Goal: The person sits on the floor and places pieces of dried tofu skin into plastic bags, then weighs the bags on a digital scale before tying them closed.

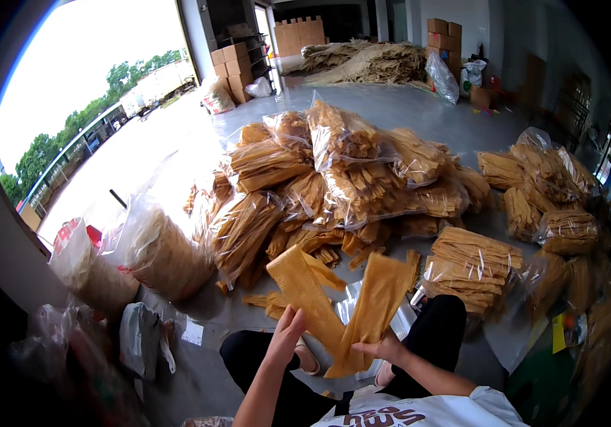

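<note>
My left hand [286,337] grips the near side of a long, flat yellow-brown strip [305,295], thin and dried-looking, with fine ribbing at its far end. In my right hand [383,348] is a second yellow-brown strip [376,302], pinched near its lower part with the thumb on top. The two strips slant apart at their far ends and meet or overlap near my knees; which lies on top is hard to tell. Straight ahead rises a big heap of bagged strips [348,178] in clear plastic. Several loose strips [272,302] lie on the floor before it.
A flat bundle of strips [472,267] lies right of my knee, with more bagged bundles [536,178] beyond. Full whitish sacks [159,249] stand at left. A grey plastic bag [140,338] is nearer. Far back are cardboard boxes [234,67] and a straw-coloured pile [369,62].
</note>
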{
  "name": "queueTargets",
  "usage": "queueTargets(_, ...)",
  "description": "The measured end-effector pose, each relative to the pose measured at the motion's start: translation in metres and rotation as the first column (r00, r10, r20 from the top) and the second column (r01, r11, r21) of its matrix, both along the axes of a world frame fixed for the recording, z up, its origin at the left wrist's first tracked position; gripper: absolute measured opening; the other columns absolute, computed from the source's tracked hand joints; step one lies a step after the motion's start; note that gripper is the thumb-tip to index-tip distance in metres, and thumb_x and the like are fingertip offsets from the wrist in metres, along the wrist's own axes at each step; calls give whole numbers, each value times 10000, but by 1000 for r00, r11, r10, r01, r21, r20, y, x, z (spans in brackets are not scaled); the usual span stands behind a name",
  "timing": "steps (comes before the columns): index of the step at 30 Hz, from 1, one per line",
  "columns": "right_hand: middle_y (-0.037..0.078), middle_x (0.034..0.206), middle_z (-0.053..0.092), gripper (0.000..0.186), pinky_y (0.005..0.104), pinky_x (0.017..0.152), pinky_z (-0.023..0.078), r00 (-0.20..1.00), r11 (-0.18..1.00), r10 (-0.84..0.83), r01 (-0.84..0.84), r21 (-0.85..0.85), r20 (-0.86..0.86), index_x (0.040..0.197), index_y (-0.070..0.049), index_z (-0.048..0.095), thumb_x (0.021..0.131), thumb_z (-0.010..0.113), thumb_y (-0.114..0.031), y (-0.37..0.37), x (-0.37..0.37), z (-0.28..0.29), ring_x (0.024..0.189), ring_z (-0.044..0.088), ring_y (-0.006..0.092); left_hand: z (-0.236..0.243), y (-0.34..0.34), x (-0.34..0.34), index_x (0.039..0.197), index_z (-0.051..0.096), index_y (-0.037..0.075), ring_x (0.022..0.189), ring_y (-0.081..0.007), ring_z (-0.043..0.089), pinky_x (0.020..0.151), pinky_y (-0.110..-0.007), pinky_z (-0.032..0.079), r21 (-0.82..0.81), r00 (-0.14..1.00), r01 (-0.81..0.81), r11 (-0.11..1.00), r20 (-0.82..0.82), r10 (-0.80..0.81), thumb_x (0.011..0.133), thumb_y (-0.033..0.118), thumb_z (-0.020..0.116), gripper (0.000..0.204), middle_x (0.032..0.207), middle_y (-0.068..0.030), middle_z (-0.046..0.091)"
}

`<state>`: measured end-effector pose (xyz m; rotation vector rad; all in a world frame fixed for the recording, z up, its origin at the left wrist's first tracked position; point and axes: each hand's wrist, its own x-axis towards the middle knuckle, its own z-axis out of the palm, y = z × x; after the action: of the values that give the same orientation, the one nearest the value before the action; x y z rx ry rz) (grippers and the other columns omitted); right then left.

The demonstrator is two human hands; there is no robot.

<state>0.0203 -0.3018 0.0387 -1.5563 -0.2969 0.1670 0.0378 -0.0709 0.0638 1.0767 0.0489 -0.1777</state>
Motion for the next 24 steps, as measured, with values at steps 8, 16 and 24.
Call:
queueTargets(8,107,902,645,353,287,716,480,986,956,-165,168,-240,35,1008,15,566,711,719,-100,-19,12,2,810,612,159,1,-4,44,1142,476,25,839,-88,567,734,-225,458,83,950,-273,959,181,255,924,159,471,256,960,-24,594)
queueTargets(16,108,977,621,437,276,792,459,984,994,-16,-4,-110,-177,1084,30,515,724,717,-113,-11,14,-17,889,588,157,20,-20,40,1131,466,21,841,-84,567,725,-223,461,39,975,-148,988,173,139,929,140,457,235,967,-28,588)
queueTargets(24,87,960,613,407,263,777,454,983,992,11,-33,-121,-184,1089,18,525,748,694,-129,-14,24,-20,877,570,128,31,-44,36,997,515,21,802,-69,516,720,-211,408,172,972,-77,982,234,35,923,135,464,146,897,11,558)
